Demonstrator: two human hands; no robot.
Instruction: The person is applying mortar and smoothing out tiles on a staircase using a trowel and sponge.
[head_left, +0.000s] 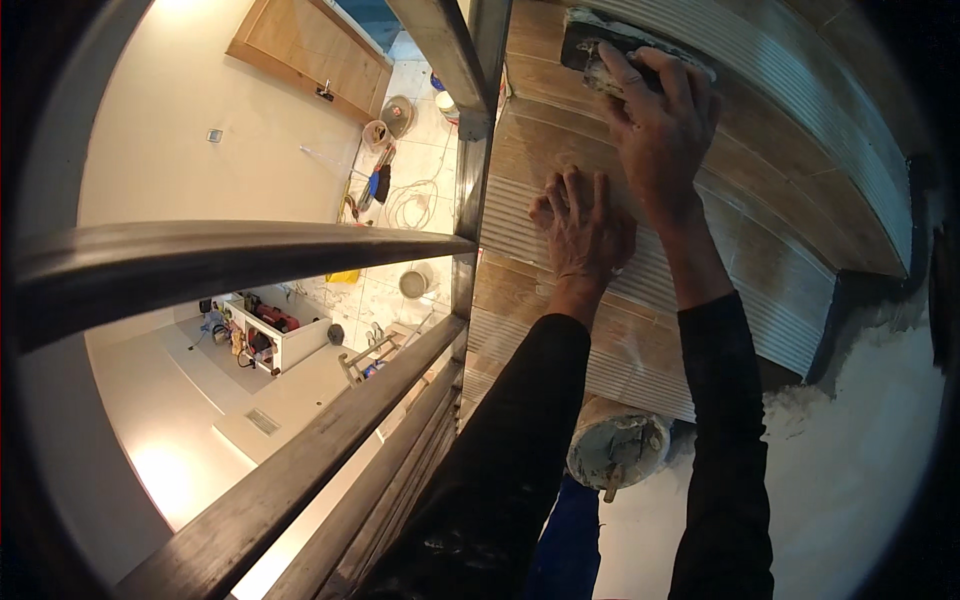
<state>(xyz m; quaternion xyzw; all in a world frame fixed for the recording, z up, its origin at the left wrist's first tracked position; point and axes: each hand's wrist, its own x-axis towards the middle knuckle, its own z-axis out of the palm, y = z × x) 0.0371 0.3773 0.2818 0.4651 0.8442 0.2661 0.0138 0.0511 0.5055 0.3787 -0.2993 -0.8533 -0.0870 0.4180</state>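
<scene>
Head view, the only one supplied. Your right hand [660, 140] is closed on a dark, flat float [585, 45] at the upper part of the stairs; the fingers bend over its back, with one laid forward toward the far edge. That grip probably serves to spread pressure over the plate and keep it from tipping. The float is smeared with pale grey residue and lies against, or very close above, the wood-look surface; full contact cannot be confirmed from this angle. Its handle, if any, is hidden by your hand.

Your left hand [590, 230] is bare, palm down, fingers moderately spread, and holds nothing visible. The fingertips rest on the brown tread [530, 135], the palm beside the ribbed strip [510, 212]. Placed lower than the working hand, it appears to act as a prop for your upper body as you lean over the steps.

A bucket [655, 465] with grey material and a protruding tool handle [612, 492] stands below, between your forearms, presumably placed for easy reach. The metal railing [250, 245] runs along your left, apart from both hands. Beyond it, on the lower floor, note a coiled cable [398, 222] and a second bucket [412, 284], both well away from your hands.
</scene>
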